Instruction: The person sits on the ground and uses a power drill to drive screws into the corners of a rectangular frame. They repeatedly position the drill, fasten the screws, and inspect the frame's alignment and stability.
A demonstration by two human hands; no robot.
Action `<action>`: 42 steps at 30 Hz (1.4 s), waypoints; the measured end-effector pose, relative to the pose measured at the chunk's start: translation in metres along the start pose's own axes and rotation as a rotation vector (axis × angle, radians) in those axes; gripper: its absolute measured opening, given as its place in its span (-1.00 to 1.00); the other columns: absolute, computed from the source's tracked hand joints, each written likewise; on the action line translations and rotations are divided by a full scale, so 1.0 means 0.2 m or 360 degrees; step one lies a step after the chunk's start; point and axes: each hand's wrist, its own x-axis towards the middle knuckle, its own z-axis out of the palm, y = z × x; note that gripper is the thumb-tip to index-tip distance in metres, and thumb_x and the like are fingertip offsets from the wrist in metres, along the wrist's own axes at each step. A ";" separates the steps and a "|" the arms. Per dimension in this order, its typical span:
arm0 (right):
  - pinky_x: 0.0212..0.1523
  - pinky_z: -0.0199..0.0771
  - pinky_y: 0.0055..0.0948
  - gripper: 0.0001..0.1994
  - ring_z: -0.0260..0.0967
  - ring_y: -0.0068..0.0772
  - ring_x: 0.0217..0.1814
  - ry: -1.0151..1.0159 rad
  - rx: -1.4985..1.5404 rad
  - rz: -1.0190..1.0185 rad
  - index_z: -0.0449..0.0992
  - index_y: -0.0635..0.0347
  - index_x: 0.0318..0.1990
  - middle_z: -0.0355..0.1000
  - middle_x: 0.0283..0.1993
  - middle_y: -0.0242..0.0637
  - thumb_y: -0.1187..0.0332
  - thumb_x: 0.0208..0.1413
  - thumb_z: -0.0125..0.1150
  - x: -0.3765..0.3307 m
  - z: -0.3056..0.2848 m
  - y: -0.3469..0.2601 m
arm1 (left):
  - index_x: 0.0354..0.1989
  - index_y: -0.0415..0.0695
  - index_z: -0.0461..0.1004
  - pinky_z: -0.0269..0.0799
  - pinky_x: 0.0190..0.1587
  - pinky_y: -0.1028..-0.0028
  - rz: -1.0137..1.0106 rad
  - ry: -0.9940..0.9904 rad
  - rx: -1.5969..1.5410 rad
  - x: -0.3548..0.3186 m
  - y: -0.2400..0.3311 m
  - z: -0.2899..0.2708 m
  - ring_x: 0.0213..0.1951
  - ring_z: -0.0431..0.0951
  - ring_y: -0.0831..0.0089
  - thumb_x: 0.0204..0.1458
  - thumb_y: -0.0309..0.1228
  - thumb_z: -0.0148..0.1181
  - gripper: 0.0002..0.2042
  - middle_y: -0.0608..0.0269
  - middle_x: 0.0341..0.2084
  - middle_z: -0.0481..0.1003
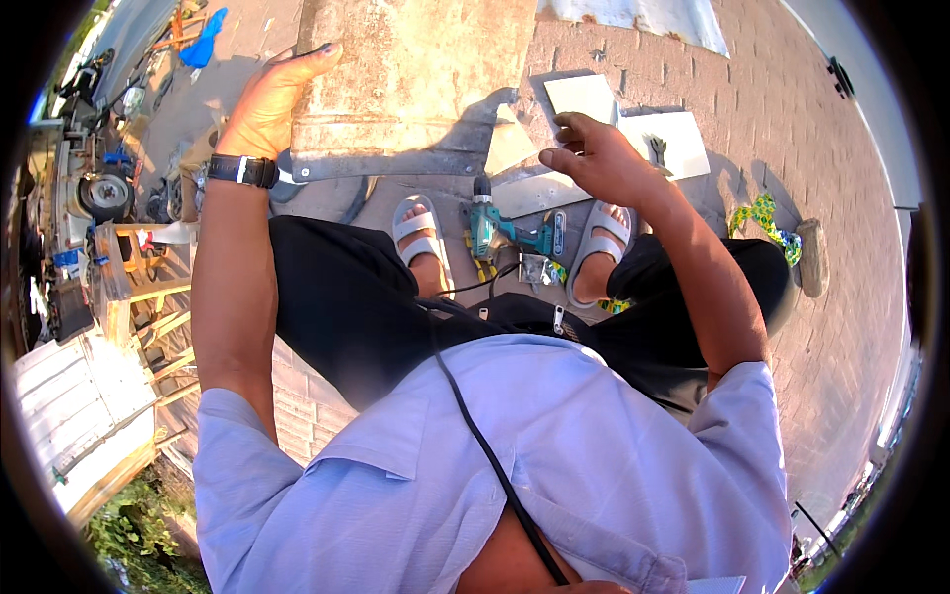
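Observation:
My left hand (272, 104), a dark watch on its wrist, is closed on the left edge of a worn, stained sheet panel (416, 74) with a grey lower strip. The panel is raised in front of me, and its top runs out of view. My right hand (606, 163) hovers to the right of the panel, fingers loosely bent and apart, with nothing visible in it. Beneath it are pale flat pieces (539, 194) and a white board (683, 144) with a small dark metal tool (658, 150) on it. Between my feet lies a teal cordless drill (490, 228).
Near the drill lies a small clear packet (539, 269). A patterned yellow-green cloth (757, 213) and a stone block (813, 257) sit on the brick paving at right. A wheel (106, 196), wooden frames (148, 287) and clutter line the left side. A metal sheet (653, 18) lies farther off.

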 end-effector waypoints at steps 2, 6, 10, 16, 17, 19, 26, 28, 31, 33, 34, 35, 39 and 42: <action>0.30 0.40 -0.18 -0.24 0.41 -0.07 0.31 0.0029 0.0326 0.0028 0.22 0.42 0.41 0.42 0.27 0.17 0.08 0.24 0.35 -0.01 -0.06 -0.10 | 0.07 -0.21 0.58 0.49 0.11 0.40 0.0001 -0.0042 -0.0045 -0.01 0.02 0.03 0.00 0.61 0.47 0.18 -0.29 0.34 -0.65 0.26 -0.05 0.63; 0.16 0.44 -0.37 -0.18 0.45 -0.31 0.05 0.0114 0.1113 -0.0059 0.31 0.60 0.28 0.51 0.10 0.01 0.11 0.05 0.52 0.01 -0.10 -0.19 | 0.05 -0.19 0.61 0.51 0.07 0.42 0.0127 -0.0059 -0.0050 0.02 0.01 0.07 -0.01 0.61 0.47 0.18 -0.28 0.35 -0.66 0.27 -0.07 0.64; 0.07 0.59 -0.37 -0.53 0.55 -0.30 0.03 -0.0017 0.1621 -0.0032 0.47 0.46 0.07 0.53 -0.02 -0.12 0.31 0.12 0.46 0.04 -0.11 -0.21 | -0.01 -0.19 0.64 0.43 0.12 0.44 0.0120 -0.0158 -0.0185 0.08 -0.05 0.04 0.00 0.58 0.50 0.16 -0.28 0.38 -0.70 0.31 -0.12 0.64; -0.25 0.60 -0.50 -0.66 0.56 -0.53 -0.28 -0.0053 0.1880 -0.0061 0.55 0.34 -0.02 0.59 -0.24 -0.34 0.36 0.12 0.46 0.00 -0.14 -0.26 | 0.11 -0.29 0.52 0.61 0.07 0.24 0.0086 -0.0351 -0.0256 0.04 0.03 0.15 0.00 0.65 0.35 0.22 -0.29 0.29 -0.61 0.13 -0.04 0.62; -0.26 0.61 -0.50 -0.66 0.56 -0.53 -0.30 -0.0065 0.1909 -0.0057 0.55 0.34 -0.01 0.59 -0.25 -0.34 0.36 0.12 0.46 0.00 -0.15 -0.26 | 0.11 -0.30 0.51 0.61 0.07 0.24 0.0138 -0.0307 -0.0196 0.06 0.03 0.15 -0.01 0.65 0.35 0.22 -0.29 0.29 -0.61 0.14 -0.04 0.62; -0.24 0.62 -0.49 -0.68 0.57 -0.52 -0.27 -0.0140 0.1967 -0.0063 0.54 0.34 0.01 0.59 -0.21 -0.32 0.38 0.17 0.40 0.03 -0.16 -0.21 | 0.13 -0.28 0.50 0.58 0.10 0.27 0.0184 -0.0246 -0.0126 0.06 0.02 0.12 0.01 0.64 0.38 0.25 -0.24 0.26 -0.60 0.16 -0.02 0.61; -0.25 0.62 -0.40 -0.72 0.56 -0.43 -0.18 0.0043 0.2200 -0.0075 0.51 0.35 0.04 0.57 -0.14 -0.25 0.38 0.27 0.29 0.09 -0.21 -0.20 | 0.24 -0.23 0.38 0.37 0.33 0.08 0.0034 -0.0089 -0.0630 0.02 0.07 0.12 0.24 0.49 0.21 0.28 -0.04 0.19 -0.45 0.01 0.15 0.50; -0.18 0.63 -0.35 -0.74 0.56 -0.41 -0.13 0.0067 0.2314 -0.0132 0.52 0.34 0.04 0.57 -0.12 -0.25 0.37 0.30 0.24 0.10 -0.24 -0.20 | 0.32 -0.24 0.29 0.26 0.40 -0.01 0.0157 -0.0150 -0.0811 -0.01 0.08 0.22 0.32 0.40 0.11 0.28 0.01 0.17 -0.37 -0.05 0.25 0.42; -0.11 0.62 -0.30 -0.75 0.54 -0.36 -0.09 0.0029 0.2483 -0.0128 0.51 0.30 0.05 0.55 -0.08 -0.26 0.36 0.32 0.23 0.16 -0.25 -0.17 | 0.39 -0.24 0.18 0.10 0.46 -0.07 0.0169 -0.0438 -0.0949 0.01 0.09 0.28 0.41 0.27 0.04 0.31 -0.02 0.14 -0.34 -0.08 0.33 0.34; -0.10 0.63 -0.28 -0.76 0.53 -0.35 -0.09 0.0138 0.2503 -0.0059 0.51 0.26 0.05 0.54 -0.07 -0.27 0.36 0.32 0.23 0.16 -0.21 -0.25 | 0.38 -0.23 0.22 0.16 0.45 -0.01 0.0248 -0.0532 -0.1052 0.01 0.07 0.35 0.38 0.32 0.10 0.33 -0.11 0.13 -0.42 -0.02 0.30 0.38; -0.08 0.64 -0.24 -0.76 0.54 -0.33 -0.07 0.0141 0.2527 -0.0083 0.50 0.26 0.06 0.54 -0.06 -0.26 0.36 0.32 0.23 0.17 -0.21 -0.25 | 0.33 -0.23 0.27 0.24 0.41 0.04 0.0269 -0.0442 -0.1090 0.03 0.05 0.39 0.34 0.38 0.14 0.33 -0.14 0.14 -0.47 0.02 0.26 0.42; -0.06 0.65 -0.21 -0.76 0.54 -0.32 -0.05 0.0144 0.2548 -0.0110 0.50 0.25 0.06 0.54 -0.04 -0.26 0.37 0.32 0.22 0.19 -0.20 -0.25 | 0.28 -0.23 0.33 0.31 0.38 0.09 0.0294 -0.0354 -0.1131 0.05 0.04 0.44 0.29 0.43 0.19 0.32 -0.16 0.15 -0.51 0.05 0.22 0.45; 0.05 0.67 -0.06 -0.75 0.54 -0.24 0.06 0.0087 0.2600 -0.0157 0.48 0.23 0.10 0.54 0.00 -0.24 0.38 0.33 0.21 0.18 -0.16 -0.33 | 0.12 -0.21 0.47 0.50 0.21 0.24 0.0322 -0.0327 -0.1281 0.07 0.02 0.52 0.10 0.59 0.31 0.29 -0.32 0.21 -0.69 0.15 0.03 0.58; 0.26 0.57 0.02 -0.68 0.49 -0.07 0.26 -0.0022 0.2655 -0.0193 0.42 0.25 0.18 0.52 0.18 -0.14 0.39 0.33 0.19 0.23 -0.15 -0.28 | 0.10 -0.22 0.49 0.46 0.24 0.21 0.0363 -0.0277 -0.1213 0.08 0.02 0.53 0.14 0.57 0.28 0.30 -0.34 0.17 -0.71 0.13 0.04 0.58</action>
